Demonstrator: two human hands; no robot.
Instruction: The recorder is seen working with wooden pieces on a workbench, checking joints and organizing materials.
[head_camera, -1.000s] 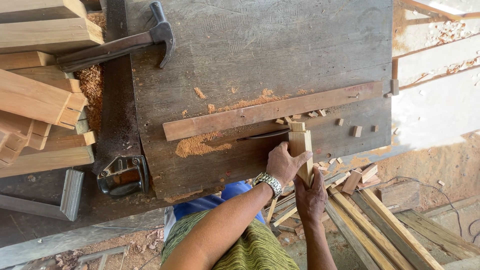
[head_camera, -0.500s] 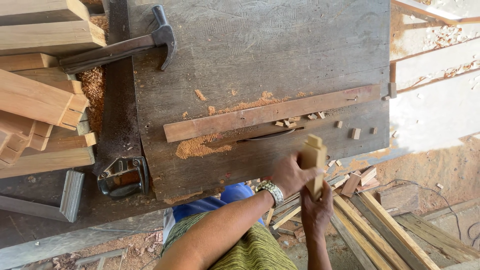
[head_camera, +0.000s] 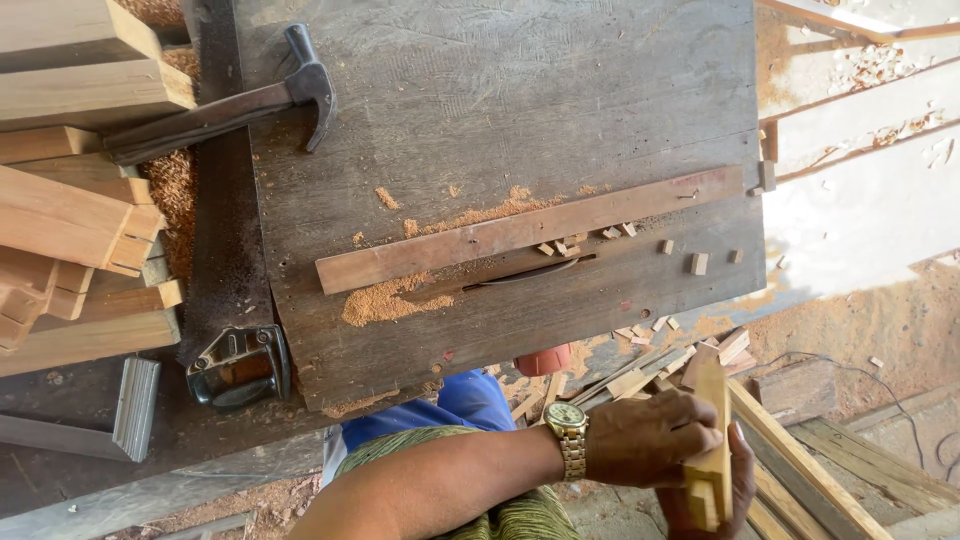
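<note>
Both my hands hold a short light wooden piece (head_camera: 712, 398) just off the near right edge of the dark saw table (head_camera: 500, 90). My left hand (head_camera: 645, 438), with a metal wristwatch, wraps over the piece from the left. Under it, my right hand (head_camera: 742, 482) is mostly hidden and supports the piece from below. The piece stands roughly upright, tilted a little. On the table, a long wooden strip (head_camera: 520, 232) lies along a thin blade slot (head_camera: 530, 272), with sawdust (head_camera: 385, 298) beside it.
A hammer (head_camera: 230, 105) lies at the table's far left. Stacked timber (head_camera: 70, 220) fills the left side, with a metal clamp-like part (head_camera: 240, 365) below it. Small offcuts (head_camera: 697, 263) dot the table's right end. Wooden slats (head_camera: 800, 460) and scraps lie on the floor at right.
My hands drew the wooden piece back from the blade slot, off the table edge, toward me and to the right. Nothing on the table moved.
</note>
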